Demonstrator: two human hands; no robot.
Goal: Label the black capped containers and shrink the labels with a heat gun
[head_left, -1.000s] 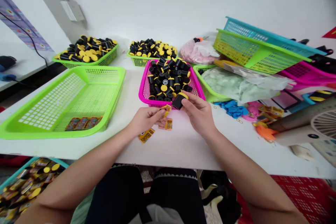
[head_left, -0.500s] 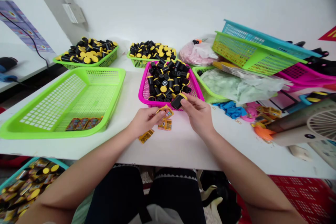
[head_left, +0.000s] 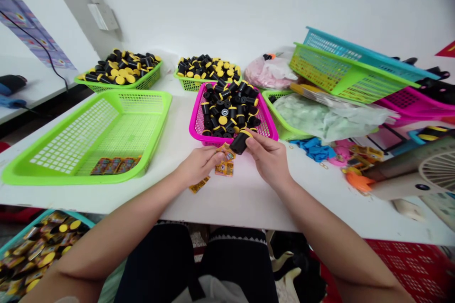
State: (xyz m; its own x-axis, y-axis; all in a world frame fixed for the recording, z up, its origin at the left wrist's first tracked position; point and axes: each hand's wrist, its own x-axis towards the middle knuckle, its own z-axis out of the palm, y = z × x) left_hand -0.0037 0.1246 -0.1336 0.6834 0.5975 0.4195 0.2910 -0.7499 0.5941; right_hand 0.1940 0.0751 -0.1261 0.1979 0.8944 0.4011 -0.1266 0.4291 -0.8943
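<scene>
Between the thumb and fingers of my right hand (head_left: pixel 268 154) is a black cylinder with a yellow cap (head_left: pixel 241 142), tilted, near the front rim of a pink basket (head_left: pixel 195 125). That basket is heaped with similar black-and-yellow cylinders (head_left: pixel 231 111). My left hand (head_left: pixel 199 164) pinches a small orange printed wrapper (head_left: pixel 227 151), partly hidden by the fingers and close to the cylinder's lower end. Below it on the table lies another printed wrapper (head_left: pixel 224 168), and one more wrapper (head_left: pixel 199 184) lies under my left wrist.
A large green basket (head_left: pixel 88 181) at left holds a few flat printed pieces (head_left: pixel 115 165). Behind stand two green baskets of capped cylinders (head_left: pixel 119 68). On the right are stacked baskets (head_left: pixel 341 71), bags (head_left: pixel 316 116) and a fan (head_left: pixel 419 170). Filled packs (head_left: pixel 31 255) sit in a basket lower left.
My right hand has brought the cylinder slightly down and left, nearer the wrapper in my left hand. The whole view has shifted a little.
</scene>
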